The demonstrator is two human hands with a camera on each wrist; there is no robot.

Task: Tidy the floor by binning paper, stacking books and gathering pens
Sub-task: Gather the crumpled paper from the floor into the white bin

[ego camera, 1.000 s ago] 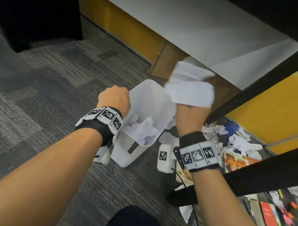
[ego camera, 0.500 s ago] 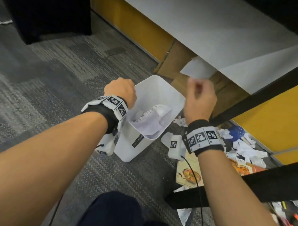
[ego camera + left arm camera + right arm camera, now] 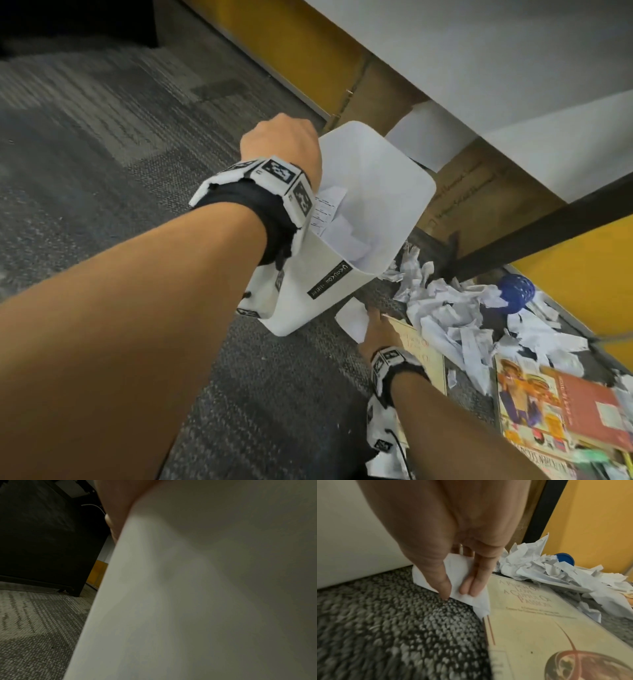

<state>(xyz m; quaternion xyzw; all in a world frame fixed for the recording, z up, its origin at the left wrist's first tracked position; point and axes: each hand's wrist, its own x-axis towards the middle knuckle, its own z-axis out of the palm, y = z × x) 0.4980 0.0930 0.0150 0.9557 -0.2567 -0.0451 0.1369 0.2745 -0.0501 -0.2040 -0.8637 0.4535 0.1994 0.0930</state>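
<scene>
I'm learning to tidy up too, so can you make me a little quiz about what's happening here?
1. True or false: the left hand holds the bin.
2. What does the right hand pinch? A pen, B paper, C book.
3. Fill in: the ball on the floor is ___.
Key: 1 true; 2 B; 3 blue.
</scene>
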